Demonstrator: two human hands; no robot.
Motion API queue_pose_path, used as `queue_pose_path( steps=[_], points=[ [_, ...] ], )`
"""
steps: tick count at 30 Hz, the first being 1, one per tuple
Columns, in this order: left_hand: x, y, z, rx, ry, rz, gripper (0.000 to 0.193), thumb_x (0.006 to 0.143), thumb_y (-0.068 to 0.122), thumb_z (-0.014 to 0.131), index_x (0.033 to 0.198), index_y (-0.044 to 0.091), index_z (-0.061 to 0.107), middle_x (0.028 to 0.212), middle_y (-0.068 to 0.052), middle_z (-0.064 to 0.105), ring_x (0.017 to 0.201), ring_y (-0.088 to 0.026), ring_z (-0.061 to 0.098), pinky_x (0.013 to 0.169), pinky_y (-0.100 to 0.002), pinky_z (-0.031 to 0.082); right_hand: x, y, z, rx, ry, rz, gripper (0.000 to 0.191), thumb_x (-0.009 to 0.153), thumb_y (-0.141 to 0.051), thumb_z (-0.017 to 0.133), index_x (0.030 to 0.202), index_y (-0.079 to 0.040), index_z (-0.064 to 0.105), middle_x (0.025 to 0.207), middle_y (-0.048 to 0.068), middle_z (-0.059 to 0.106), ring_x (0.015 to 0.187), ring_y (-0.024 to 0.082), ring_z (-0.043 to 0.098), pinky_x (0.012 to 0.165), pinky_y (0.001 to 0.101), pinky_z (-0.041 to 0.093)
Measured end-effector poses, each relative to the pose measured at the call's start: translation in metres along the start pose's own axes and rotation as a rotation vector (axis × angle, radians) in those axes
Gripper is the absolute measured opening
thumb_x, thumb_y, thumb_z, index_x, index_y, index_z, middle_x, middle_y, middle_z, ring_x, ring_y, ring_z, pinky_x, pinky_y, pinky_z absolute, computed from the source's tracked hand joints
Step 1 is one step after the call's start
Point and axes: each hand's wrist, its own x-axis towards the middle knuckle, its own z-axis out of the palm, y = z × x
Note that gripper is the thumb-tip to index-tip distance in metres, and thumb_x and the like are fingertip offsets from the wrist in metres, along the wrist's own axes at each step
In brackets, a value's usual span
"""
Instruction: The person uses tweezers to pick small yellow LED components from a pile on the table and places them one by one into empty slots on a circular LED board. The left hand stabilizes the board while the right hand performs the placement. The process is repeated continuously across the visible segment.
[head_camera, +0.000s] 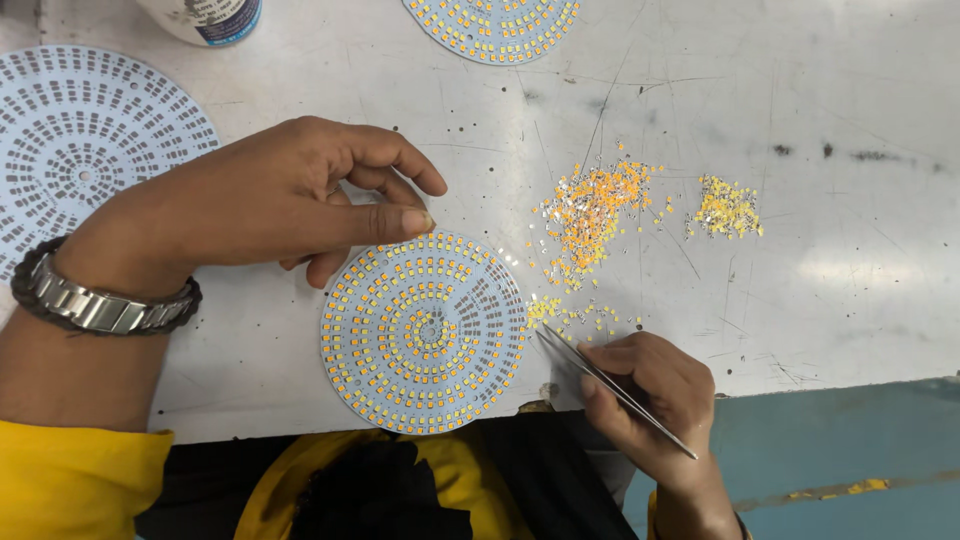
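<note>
The left hand (270, 195) rests on the table (860, 120), fingers curled, thumb stretched flat with its tip touching the top edge of the round board (424, 332); it grips nothing. The board lies flat just below those fingers, its rings mostly filled with small yellow and orange chips. The right hand (650, 395) pinches thin metal tweezers (612, 387) between thumb and fingers, tips pointing toward the board's right edge. Just above the right fingers lie loose chips (590, 215). 1 empty board (80, 150) lies beyond the left wrist, which wears a metal watch (100, 300).
</note>
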Motion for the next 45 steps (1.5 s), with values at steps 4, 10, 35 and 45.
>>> queue_pose_path(
  steps=[4, 10, 35, 45],
  points=[
    [0.001, 0.001, 0.000, -0.005, -0.005, -0.003, 0.055, 0.081, 0.049, 0.070, 0.124, 0.014, 0.070, 0.089, -0.003, 0.080, 0.035, -0.009, 0.057, 0.033, -0.025, 0.041, 0.003, -0.003, 0.002, -0.009, -0.006, -0.038, 0.020, 0.081, -0.011, 0.077, 0.094, 0.003, 0.070, 0.083, 0.012, 0.072, 0.069, 0.018, 0.070, 0.061, 0.0262, 0.053],
    [0.000, 0.001, 0.001, -0.006, -0.003, -0.042, 0.055, 0.081, 0.050, 0.070, 0.124, 0.015, 0.071, 0.090, -0.004, 0.077, 0.035, -0.010, 0.055, 0.033, -0.026, 0.041, 0.004, -0.006, 0.001, -0.019, -0.022, -0.028, 0.019, 0.077, -0.010, 0.078, 0.091, 0.002, 0.072, 0.077, 0.010, 0.071, 0.064, 0.017, 0.068, 0.057, 0.0262, 0.050],
    [0.000, -0.003, -0.001, 0.030, 0.022, 0.143, 0.047, 0.085, 0.038, 0.067, 0.119, 0.007, 0.066, 0.100, -0.007, 0.081, 0.037, -0.008, 0.061, 0.032, -0.024, 0.046, -0.016, -0.020, 0.032, -0.067, 0.026, -0.161, 0.016, 0.075, -0.006, 0.073, 0.088, 0.003, 0.070, 0.072, 0.009, 0.067, 0.055, 0.016, 0.061, 0.050, 0.0283, 0.046],
    [0.000, -0.002, 0.000, 0.050, 0.040, 0.140, 0.048, 0.085, 0.041, 0.067, 0.119, 0.007, 0.066, 0.102, -0.010, 0.081, 0.037, -0.008, 0.061, 0.033, -0.024, 0.047, 0.007, -0.020, 0.015, 0.036, -0.156, -0.107, 0.017, 0.080, -0.010, 0.078, 0.091, 0.000, 0.071, 0.075, 0.009, 0.071, 0.061, 0.015, 0.071, 0.054, 0.0241, 0.052]
  ],
)
